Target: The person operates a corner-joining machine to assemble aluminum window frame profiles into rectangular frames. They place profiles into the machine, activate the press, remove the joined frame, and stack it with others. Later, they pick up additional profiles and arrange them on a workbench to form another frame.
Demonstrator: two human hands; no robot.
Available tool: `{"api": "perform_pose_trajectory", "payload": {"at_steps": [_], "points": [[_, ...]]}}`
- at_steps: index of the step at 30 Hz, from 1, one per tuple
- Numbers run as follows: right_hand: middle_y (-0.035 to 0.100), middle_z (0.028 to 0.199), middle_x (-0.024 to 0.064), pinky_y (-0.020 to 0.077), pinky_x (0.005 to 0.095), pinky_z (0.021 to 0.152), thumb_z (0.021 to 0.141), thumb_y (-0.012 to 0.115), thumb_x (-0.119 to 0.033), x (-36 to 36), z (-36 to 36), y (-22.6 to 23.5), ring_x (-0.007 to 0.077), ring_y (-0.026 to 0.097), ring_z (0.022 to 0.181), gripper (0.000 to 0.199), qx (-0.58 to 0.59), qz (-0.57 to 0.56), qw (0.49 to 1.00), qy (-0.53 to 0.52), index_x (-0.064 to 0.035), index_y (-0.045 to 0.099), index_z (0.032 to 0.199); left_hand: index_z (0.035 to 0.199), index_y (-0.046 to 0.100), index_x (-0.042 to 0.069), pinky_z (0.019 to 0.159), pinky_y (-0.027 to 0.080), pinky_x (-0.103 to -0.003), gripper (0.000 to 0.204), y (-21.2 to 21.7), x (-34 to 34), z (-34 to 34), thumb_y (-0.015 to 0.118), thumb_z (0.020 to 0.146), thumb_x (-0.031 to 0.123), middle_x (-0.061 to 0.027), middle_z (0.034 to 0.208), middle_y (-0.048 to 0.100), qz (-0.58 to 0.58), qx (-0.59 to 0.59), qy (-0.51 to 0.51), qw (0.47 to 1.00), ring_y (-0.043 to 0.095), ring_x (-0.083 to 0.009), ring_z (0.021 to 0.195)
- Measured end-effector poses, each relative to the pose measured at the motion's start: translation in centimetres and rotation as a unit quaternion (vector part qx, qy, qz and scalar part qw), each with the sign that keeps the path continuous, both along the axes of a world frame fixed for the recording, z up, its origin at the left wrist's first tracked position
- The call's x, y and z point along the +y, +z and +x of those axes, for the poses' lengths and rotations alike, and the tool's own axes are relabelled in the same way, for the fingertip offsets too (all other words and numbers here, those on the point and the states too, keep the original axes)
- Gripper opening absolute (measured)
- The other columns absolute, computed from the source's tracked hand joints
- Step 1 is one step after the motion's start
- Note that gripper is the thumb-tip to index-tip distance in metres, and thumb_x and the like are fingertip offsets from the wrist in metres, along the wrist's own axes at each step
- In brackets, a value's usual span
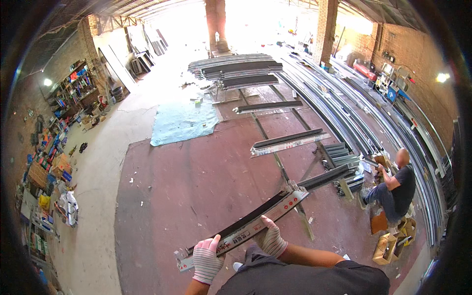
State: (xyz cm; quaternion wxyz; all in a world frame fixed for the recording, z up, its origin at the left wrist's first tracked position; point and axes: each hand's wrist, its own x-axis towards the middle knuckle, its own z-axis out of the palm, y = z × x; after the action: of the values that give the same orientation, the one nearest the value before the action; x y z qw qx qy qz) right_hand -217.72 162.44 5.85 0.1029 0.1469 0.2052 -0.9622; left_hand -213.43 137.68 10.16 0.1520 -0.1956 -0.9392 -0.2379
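Silver-faced profile (249,230) with dark characters and red round marks printed along its face sits lower centre of frame, long axis slanting from lower left up to the right, left hand (207,258) gripping near its lower end, right hand (272,241) gripping mid-length.

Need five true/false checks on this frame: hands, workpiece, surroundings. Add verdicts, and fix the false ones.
1. The left hand and right hand are both on the long profile. True.
2. The right hand is bare. False: it wears a striped glove.
3. A light-blue sheet lies farther ahead than the long profile. True.
4. The co-worker stands upright. False: the co-worker is low down, knees bent.
5. Open cardboard boxes are near the co-worker. True.
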Motion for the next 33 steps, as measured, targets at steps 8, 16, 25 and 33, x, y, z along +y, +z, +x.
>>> {"api": "perform_pose_trajectory", "payload": {"at_steps": [8, 16, 25, 33], "points": [[0.068, 0.118, 0.0116, 0.0428, 0.0567, 0.111, 0.096, 0.069, -0.034, -6.8, -8.7, 0.0, 0.0328, 0.062, 0.117, 0.037, -0.02, -0.001, 0.998, 0.064, -0.0064, 0.064, 0.119, 0.131, 0.062, 0.01, 0.091, 0.047, -0.049, 0.067, -0.5, -5.9, -6.8, 0.08, 0.068, 0.019, -0.0102, 0.109, 0.066, -0.017, -0.011, 0.055, 0.998, 0.062, -0.0335, 0.1], [0.071, 0.114, 0.008, 0.0476, 0.0464, 0.105, 0.097, 0.071, -0.038, -12.8, -24.2, -0.8, 0.0242, 0.064, 0.113, 0.037, 0.048, -0.005, 0.989, 0.143, -0.0078, 0.066, 0.117, 0.128, 0.062, 0.007, 0.089, 0.047, -0.048, 0.066, 1.1, -9.5, -22.6, 0.081, 0.066, 0.02, -0.0098, 0.108, 0.065, -0.03, 0.01, 0.055, 0.998, 0.062, -0.033, 0.1], [0.07, 0.113, 0.0051, 0.0439, 0.0397, 0.107, 0.097, 0.072, -0.035, -14.6, -37.2, 0.4, 0.019, 0.062, 0.11, 0.033, 0.048, 0.026, 0.981, 0.186, -0.0069, 0.067, 0.114, 0.125, 0.063, 0.007, 0.087, 0.047, -0.049, 0.065, 3.8, -9.4, -37.8, 0.082, 0.064, 0.017, -0.0123, 0.106, 0.067, -0.026, 0.025, 0.013, 0.999, 0.062, -0.0347, 0.098], [0.069, 0.111, 0.0028, 0.0463, 0.0363, 0.104, 0.095, 0.073, -0.036, -13.9, -45.1, 1.0, 0.0171, 0.062, 0.11, 0.036, 0.022, 0.034, 0.998, 0.055, -0.0076, 0.066, 0.115, 0.123, 0.064, 0.007, 0.086, 0.049, -0.047, 0.061, 3.3, -7.7, -52.1, 0.08, 0.064, 0.015, -0.0119, 0.104, 0.067, -0.016, 0.002, -0.13, 0.991, 0.064, -0.0343, 0.097]]}}
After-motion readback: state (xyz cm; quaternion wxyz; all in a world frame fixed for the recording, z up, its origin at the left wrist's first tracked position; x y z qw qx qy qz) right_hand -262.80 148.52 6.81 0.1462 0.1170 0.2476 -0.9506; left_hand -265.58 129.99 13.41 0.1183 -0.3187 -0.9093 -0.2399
